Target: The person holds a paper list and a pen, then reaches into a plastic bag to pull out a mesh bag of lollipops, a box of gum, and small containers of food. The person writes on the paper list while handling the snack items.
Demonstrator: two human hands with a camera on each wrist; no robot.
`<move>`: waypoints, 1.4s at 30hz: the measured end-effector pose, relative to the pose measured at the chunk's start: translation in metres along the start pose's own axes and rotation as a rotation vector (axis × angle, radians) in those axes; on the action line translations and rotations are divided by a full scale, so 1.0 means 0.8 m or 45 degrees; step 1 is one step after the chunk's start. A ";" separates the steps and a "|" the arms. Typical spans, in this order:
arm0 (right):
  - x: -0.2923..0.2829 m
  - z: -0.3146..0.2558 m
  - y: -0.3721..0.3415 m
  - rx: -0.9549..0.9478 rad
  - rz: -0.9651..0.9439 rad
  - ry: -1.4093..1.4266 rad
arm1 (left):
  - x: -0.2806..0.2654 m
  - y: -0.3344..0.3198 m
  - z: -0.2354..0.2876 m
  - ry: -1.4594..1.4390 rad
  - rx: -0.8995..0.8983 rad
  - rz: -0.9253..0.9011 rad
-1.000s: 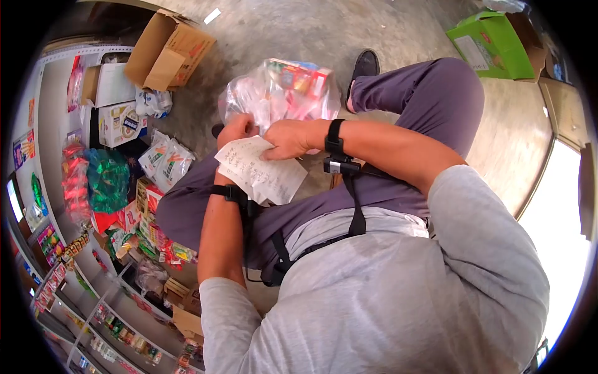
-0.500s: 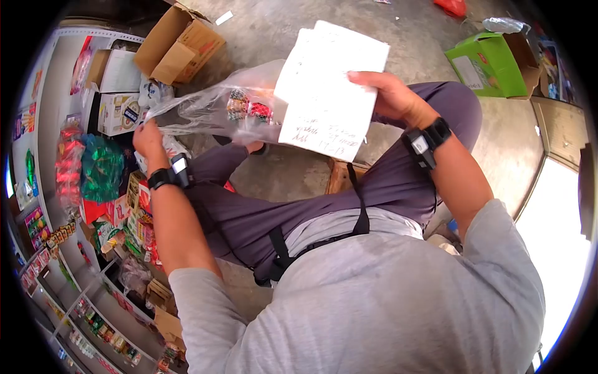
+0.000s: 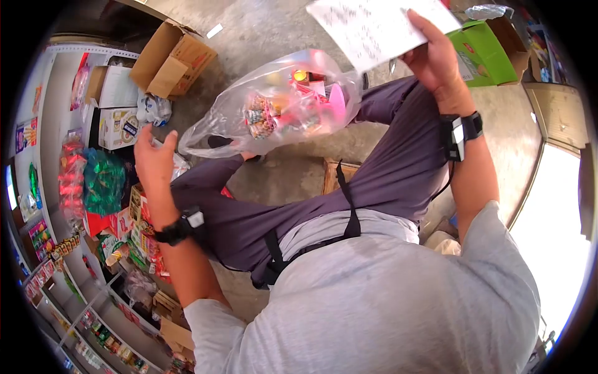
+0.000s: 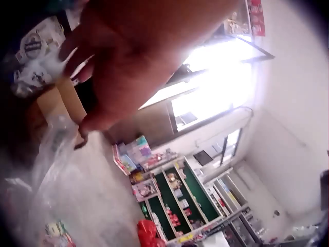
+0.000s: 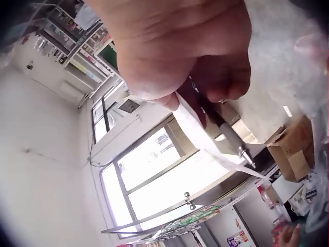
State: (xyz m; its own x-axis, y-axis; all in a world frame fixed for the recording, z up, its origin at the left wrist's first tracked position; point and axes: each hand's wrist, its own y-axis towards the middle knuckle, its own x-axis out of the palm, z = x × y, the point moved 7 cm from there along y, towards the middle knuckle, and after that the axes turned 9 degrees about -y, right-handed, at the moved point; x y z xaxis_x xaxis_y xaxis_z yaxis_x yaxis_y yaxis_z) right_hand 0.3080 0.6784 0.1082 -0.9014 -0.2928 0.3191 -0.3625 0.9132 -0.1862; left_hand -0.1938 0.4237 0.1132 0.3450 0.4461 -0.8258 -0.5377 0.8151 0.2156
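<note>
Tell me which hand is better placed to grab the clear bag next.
Probably the left hand: it looks empty, thumb spread, close to the narrow end of the clear bag. The right hand holds paper and a pen.

head: overhead, forward-down | wrists: close, tilted, roomward | head+right share: carton (image 3: 189,57)

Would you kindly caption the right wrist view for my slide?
Right hand holding thin white paper and a slim grey, silver-tipped pen.
</note>
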 end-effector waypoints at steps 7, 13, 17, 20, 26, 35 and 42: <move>0.012 -0.093 0.051 -0.257 -0.051 0.052 | 0.215 -0.082 0.219 -0.486 0.437 -0.824; 0.035 -0.058 0.102 -0.115 0.010 0.167 | 0.375 -0.075 0.183 0.213 0.417 -0.968; 0.013 -0.009 0.132 0.048 0.090 0.175 | 0.387 -0.038 0.136 0.140 0.342 -0.827; 0.002 -0.013 0.141 0.058 0.035 0.143 | 0.375 -0.016 0.086 0.193 0.035 -0.930; -0.014 -0.009 0.169 0.099 -0.020 0.155 | 0.361 -0.043 -0.072 -0.197 -1.001 -0.907; -0.010 -0.017 0.149 0.096 -0.003 0.093 | 0.338 -0.013 -0.010 -0.053 -0.359 -0.696; -0.019 -0.019 0.144 0.078 0.055 0.073 | 0.292 -0.031 -0.058 1.066 0.122 -0.701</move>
State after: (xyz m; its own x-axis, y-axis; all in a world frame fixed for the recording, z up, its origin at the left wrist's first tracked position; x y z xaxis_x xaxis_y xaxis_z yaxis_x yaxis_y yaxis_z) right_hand 0.2839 0.7922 0.0962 -0.9020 -0.2355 0.3618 -0.3392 0.9051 -0.2566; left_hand -0.1354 0.4903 -0.1097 -0.1447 -0.3748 -0.9157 -0.3890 0.8725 -0.2956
